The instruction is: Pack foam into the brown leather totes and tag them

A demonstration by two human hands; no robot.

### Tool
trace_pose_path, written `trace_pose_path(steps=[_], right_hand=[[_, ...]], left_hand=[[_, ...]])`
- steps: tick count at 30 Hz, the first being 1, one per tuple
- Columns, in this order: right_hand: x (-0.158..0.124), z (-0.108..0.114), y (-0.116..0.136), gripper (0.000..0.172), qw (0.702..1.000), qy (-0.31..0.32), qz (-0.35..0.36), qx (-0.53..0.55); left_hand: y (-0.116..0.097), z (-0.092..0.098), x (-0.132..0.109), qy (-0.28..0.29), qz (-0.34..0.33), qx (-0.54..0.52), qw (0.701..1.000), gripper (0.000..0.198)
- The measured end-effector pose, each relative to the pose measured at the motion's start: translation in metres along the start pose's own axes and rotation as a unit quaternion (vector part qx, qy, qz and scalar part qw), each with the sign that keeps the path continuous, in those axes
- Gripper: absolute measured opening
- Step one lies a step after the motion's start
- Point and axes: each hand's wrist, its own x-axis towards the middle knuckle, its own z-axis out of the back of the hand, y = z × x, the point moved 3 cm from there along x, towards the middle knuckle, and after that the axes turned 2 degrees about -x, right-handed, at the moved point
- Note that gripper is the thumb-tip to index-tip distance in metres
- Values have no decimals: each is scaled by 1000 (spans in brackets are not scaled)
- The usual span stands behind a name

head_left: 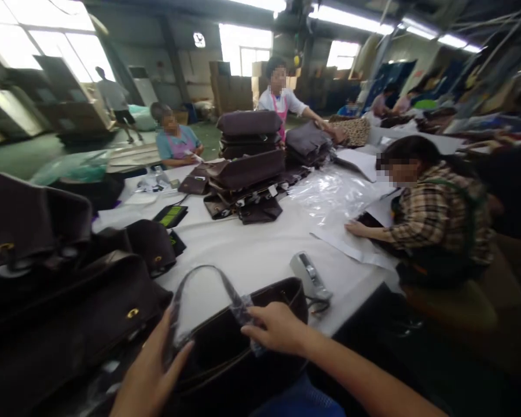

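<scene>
A dark brown handbag [238, 376] stands open in front of me at the near edge of the table. Its looped handle [208, 269] arches upward, with clear plastic film around its lower ends. At the loop's left end is my left hand [150, 368], with the handle between thumb and fingers. My right hand [280, 329] is closed on the film-wrapped right end of the handle, thumb and forefinger pinching it. The bag's inside is dark, and its lower part is hidden by my arms and shadow.
Brown bags [82, 307] crowd the left side. A grey tape dispenser [310, 275] lies beyond my right hand. Stacked bags [247, 168] and plastic sheets [330, 194] cover the far table. A co-worker in a plaid shirt [434, 214] leans in at right; others stand or sit behind.
</scene>
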Motion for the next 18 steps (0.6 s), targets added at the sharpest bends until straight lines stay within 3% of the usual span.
trace_pose_path(steps=[6, 9, 11, 13, 16, 18], right_hand=[[-7, 5, 6, 30, 999, 22, 38, 8], [-15, 8, 6, 27, 995, 42, 72, 51], [-21, 7, 3, 26, 991, 38, 95, 88], [-26, 3, -1, 28, 986, 7, 111, 122], [-31, -5, -6, 39, 975, -57, 139, 165], [-35, -11, -6, 48, 966, -88, 168, 178]], left_hand=[[-51, -5, 28, -52, -59, -57, 995, 77], [-56, -3, 43, -11, -54, -101, 993, 70], [-58, -6, 47, 74, -44, -113, 990, 57], [-63, -15, 43, 207, -33, -132, 969, 46], [-72, -35, 24, 417, -21, -172, 892, 42], [-74, -49, 14, 500, -11, -180, 847, 40]])
